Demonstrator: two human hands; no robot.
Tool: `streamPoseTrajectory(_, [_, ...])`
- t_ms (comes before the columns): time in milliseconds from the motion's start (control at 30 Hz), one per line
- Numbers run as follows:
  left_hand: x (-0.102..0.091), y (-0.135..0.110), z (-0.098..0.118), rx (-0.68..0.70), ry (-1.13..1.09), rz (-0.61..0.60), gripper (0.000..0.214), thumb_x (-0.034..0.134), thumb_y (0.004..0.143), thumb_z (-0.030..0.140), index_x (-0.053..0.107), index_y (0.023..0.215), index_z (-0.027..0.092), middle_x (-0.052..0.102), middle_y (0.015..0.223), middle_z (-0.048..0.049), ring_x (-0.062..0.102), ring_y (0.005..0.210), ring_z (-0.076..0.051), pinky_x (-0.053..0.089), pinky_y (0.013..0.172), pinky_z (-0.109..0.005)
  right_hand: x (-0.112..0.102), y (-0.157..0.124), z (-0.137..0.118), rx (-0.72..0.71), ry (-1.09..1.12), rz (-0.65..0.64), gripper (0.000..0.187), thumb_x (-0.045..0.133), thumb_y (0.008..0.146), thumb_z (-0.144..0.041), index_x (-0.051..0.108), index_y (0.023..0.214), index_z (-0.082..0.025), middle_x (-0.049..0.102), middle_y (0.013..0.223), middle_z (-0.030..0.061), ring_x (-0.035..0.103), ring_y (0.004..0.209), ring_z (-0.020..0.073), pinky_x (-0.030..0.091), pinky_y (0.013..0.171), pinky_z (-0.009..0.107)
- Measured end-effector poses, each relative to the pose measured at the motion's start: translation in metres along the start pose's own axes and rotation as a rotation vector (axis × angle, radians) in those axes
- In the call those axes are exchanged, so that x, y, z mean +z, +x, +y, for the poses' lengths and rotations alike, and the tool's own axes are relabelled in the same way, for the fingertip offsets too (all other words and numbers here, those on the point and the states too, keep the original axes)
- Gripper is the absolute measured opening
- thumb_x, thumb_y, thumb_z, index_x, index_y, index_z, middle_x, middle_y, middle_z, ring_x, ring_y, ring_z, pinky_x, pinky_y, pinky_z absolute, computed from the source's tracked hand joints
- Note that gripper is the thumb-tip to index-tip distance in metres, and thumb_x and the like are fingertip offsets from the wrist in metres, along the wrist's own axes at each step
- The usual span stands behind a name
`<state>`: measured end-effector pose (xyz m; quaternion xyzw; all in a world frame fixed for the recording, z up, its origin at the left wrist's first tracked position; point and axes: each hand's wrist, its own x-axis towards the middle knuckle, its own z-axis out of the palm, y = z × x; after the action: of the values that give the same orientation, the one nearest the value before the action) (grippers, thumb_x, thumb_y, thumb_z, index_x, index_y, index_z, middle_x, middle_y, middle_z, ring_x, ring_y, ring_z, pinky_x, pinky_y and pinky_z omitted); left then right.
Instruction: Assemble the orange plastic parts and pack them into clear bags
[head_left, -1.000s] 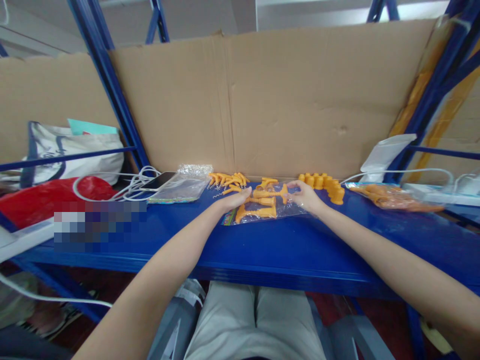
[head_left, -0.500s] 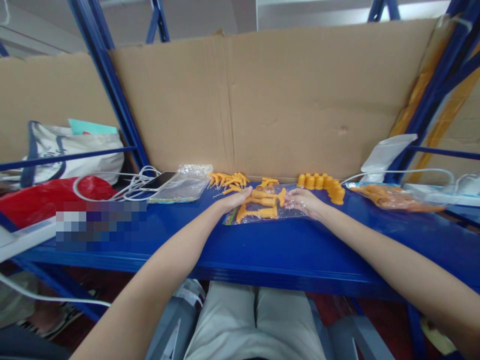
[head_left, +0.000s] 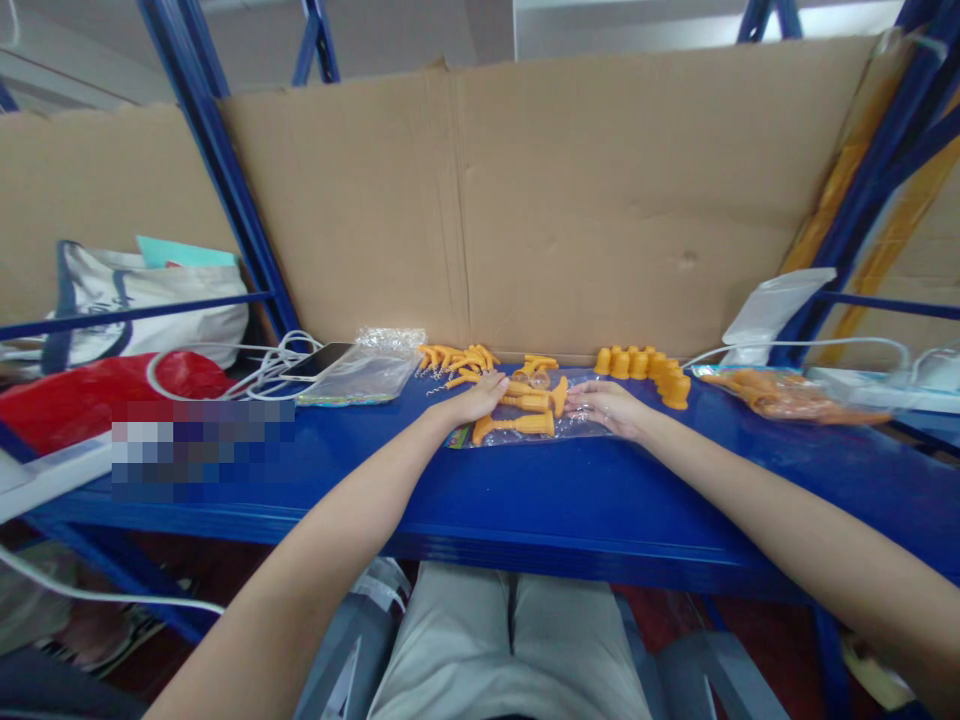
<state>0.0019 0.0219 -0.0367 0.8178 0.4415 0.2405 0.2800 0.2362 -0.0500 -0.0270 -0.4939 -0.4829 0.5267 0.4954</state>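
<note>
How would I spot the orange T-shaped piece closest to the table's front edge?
Find the blue table before the tall cardboard sheet, then the clear bag between the left hand and the right hand. The orange T-shaped piece lies there, nearest the table's front edge; its crossbar is at its left end, while its neighbour's crossbar is by the right hand's fingertips.

Left arm (head_left: 330, 540): bare, stretched up and inward from the lower left, with most of the forearm caught on camera
Left wrist (head_left: 444, 412): held pretty much in line with that forearm
Left hand (head_left: 482, 398): back turned up, fingers pointed off to the right, exact curl can't really be made out
Right arm (head_left: 772, 510): also bare, angled in from the lower right on a long diagonal
Right hand (head_left: 604, 405): turned inward, fingers reached out leftward
Spacing: hands held near each other, roughly level, not touching
</note>
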Motion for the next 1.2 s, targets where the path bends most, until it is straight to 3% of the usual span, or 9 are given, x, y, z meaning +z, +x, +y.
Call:
streamPoseTrajectory(133, [0.0000,-0.0041,0.0048,-0.030,0.156,0.028,0.064,0.026,0.093,0.050,0.029,0.147,0.016,0.018,0.156,-0.0055,0.002,0.145,-0.021,0.002,0.119,-0.035,0.0018,-0.0035,-0.0020,-0.023,-0.045,-0.009,0.013,0.065,0.077,-0.008,0.057,0.070,-0.015,0.062,0.057,0.0006,0.061,0.052,0.0091,0.052,0.054,0.019])
streamPoseTrajectory(433, [0.0019,-0.0050,0.0084,-0.016,0.161,0.004,0.062,0.026,0.093,0.048,0.028,0.147,0.017,0.018,0.157,-0.0056,-0.002,0.145,-0.019,0.002,0.118,-0.035,0.0034,-0.0011,0.0010,-0.097,-0.319,-0.187,0.020,0.072,0.071,-0.031,0.066,0.073,-0.012,0.058,0.055,-0.0021,0.044,0.038,0.0035,0.031,0.034,0.016])
streamPoseTrajectory(533, [0.0026,-0.0048,0.0083,-0.028,0.144,-0.005,0.063,0.026,0.092,0.049,0.029,0.146,0.016,0.014,0.158,-0.0064,-0.007,0.145,-0.020,0.001,0.118,-0.038,0.0054,-0.0017,0.0019,-0.103,-0.345,-0.195,0.017,0.065,0.078,-0.027,0.067,0.087,-0.013,0.055,0.054,-0.0045,0.040,0.035,0.0031,0.028,0.032,0.016])
streamPoseTrajectory(667, [0.0032,-0.0046,0.0072,-0.013,0.106,0.005,0.064,0.028,0.091,0.053,0.031,0.146,0.021,0.014,0.158,-0.0034,-0.007,0.145,-0.021,-0.001,0.117,-0.040,0.0064,-0.0026,0.0018,-0.070,-0.394,-0.218,0.033,0.057,0.082,-0.023,0.062,0.114,-0.013,0.053,0.051,-0.0056,0.036,0.033,0.0035,0.023,0.030,0.014])
streamPoseTrajectory(867, [0.0043,-0.0038,0.0070,-0.014,0.109,0.019,0.064,0.027,0.090,0.052,0.030,0.146,0.022,0.014,0.158,-0.0022,-0.004,0.146,-0.022,0.002,0.118,-0.041,0.0067,-0.0062,-0.0024,-0.080,-0.418,-0.279,0.052,0.056,0.084,-0.022,0.049,0.135,-0.014,0.052,0.048,-0.0074,0.030,0.030,0.0034,0.019,0.028,0.014])
streamPoseTrajectory(1200, [0.0039,-0.0036,0.0086,-0.010,0.116,0.011,0.066,0.028,0.088,0.056,0.032,0.144,0.022,0.017,0.157,-0.0011,-0.004,0.146,-0.020,0.000,0.118,-0.038,0.0057,-0.0031,-0.0020,-0.072,-0.471,-0.316,0.044,0.057,0.082,-0.026,0.059,0.123,-0.010,0.054,0.043,-0.0051,0.028,0.028,0.0032,0.015,0.029,0.015])
